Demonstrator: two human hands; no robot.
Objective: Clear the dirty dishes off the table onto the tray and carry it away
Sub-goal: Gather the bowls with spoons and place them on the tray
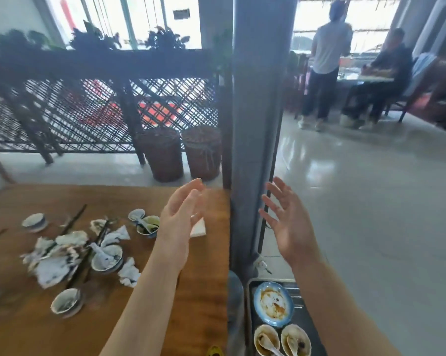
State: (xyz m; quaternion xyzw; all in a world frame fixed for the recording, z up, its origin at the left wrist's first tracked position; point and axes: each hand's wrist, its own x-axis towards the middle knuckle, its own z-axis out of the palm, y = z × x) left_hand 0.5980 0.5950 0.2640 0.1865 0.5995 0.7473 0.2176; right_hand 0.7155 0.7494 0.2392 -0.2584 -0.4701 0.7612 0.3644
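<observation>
Left hand (180, 214): spread, empty, above table's (196, 304) right edge.
Right hand (286, 224): spread, empty, past that edge, beside pillar (257, 124).
Tray (300, 319): off table's near right corner, part-loaded.
Dirty bowls (106, 258): table's left half.

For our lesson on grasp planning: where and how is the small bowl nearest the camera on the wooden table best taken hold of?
Likely its near rim. The small bowl stands upright, apart from the crumpled napkins, so that edge is free. Come from above on the near side with the left hand, thumb over the rim, fingers on the outer wall.
</observation>
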